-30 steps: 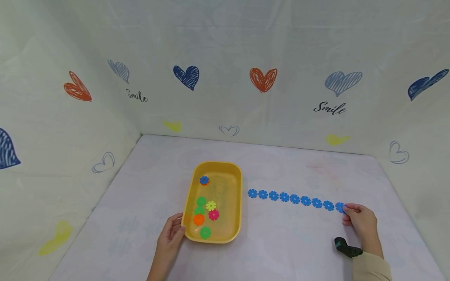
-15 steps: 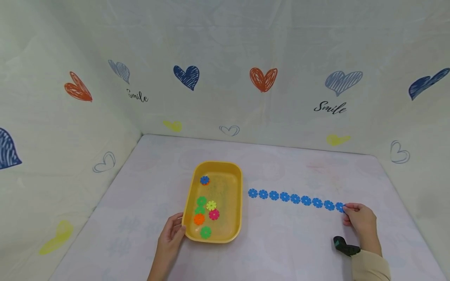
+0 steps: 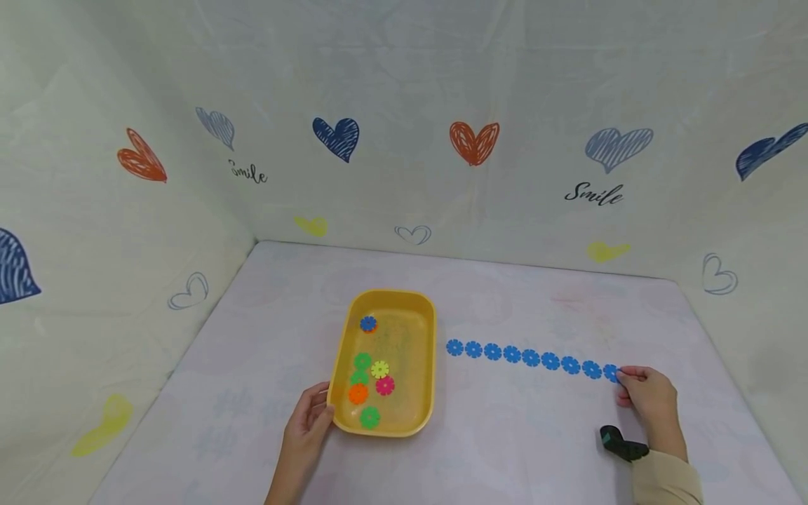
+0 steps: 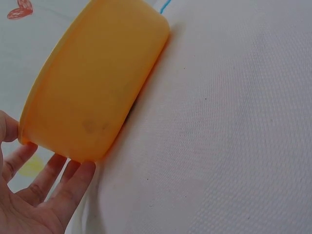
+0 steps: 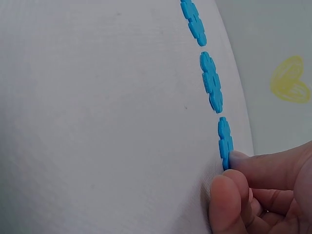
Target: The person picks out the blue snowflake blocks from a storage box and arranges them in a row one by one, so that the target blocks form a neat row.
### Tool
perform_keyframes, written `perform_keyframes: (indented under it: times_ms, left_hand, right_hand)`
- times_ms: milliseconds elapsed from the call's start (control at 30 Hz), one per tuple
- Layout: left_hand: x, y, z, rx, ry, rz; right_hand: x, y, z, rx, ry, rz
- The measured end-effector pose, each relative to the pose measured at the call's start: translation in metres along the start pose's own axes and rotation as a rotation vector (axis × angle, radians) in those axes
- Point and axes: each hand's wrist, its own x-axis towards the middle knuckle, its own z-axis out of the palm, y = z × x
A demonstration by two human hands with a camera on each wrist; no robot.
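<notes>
My left hand (image 3: 307,423) rested against the near left corner of the yellow tray (image 3: 426,330), low in the middle of the frame, with the fingers nearly straight and only lightly bent along its outer wall; in the left wrist view those fingers (image 4: 58,183) lay under the rounded corner of the tray (image 4: 97,83), touching it without wrapping round it. Inside the tray lay several small flower-shaped discs: a blue one on an orange one (image 3: 368,324) near the far end, then two green ones (image 3: 362,367) close together, a yellow one (image 3: 379,369), a pink one (image 3: 384,385), an orange one (image 3: 358,393) and another green one (image 3: 369,417) toward the near end. To the right of the tray, a row of blue discs (image 3: 530,358) ran across the bench (image 3: 252,337), slanting slightly downward toward the lower right of the frame. My right hand (image 3: 649,398) sat at the right end of that row, its fingers curled, with the fingertips pinching the last blue disc (image 3: 609,372). The right wrist view showed the thumb and forefinger (image 5: 265,163) closed on the near edge of that last disc (image 5: 224,141), which lay flat on the bench just beside the next in line. A dark wrist device (image 3: 621,445) showed just left of my right sleeve (image 3: 665,480), at the lower right.
</notes>
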Motion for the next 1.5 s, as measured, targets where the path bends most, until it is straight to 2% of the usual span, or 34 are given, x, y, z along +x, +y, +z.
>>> perform_keyframes:
  times_ms: [167,367,467,600,733,833,1133,1500]
  left_hand:
    - [0.0,0.0,-0.001,0.003,0.005,-0.003]
    - [0.0,0.003,-0.001,-0.027,-0.021,-0.03]
    - [-0.001,0.004,-0.001,-0.029,-0.021,-0.031]
    - [-0.001,0.004,-0.001,-0.022,-0.016,-0.026]
    - [-0.001,0.003,-0.001,-0.009,-0.015,-0.022]
    - [-0.001,0.003,-0.001,-0.005,-0.008,-0.013]
    - [0.0,0.003,0.0,-0.015,-0.001,0.001]
    - [0.0,0.002,-0.001,-0.019,-0.009,-0.027]
  right_hand:
    - [-0.003,-0.001,-0.002,0.021,-0.003,0.01]
    - [-0.005,-0.005,-0.001,0.024,0.007,0.002]
    - [0.001,-0.004,0.001,-0.019,0.026,-0.038]
    - [0.021,0.01,0.009,-0.085,0.068,-0.107]
    - [0.039,0.021,0.022,-0.091,0.106,-0.207]
    - [0.043,0.021,0.031,-0.084,0.114,-0.287]
    - [0.039,-0.004,0.065,-0.089,0.084,-0.468]
    - [0.039,-0.054,0.125,0.0,-0.07,-0.567]
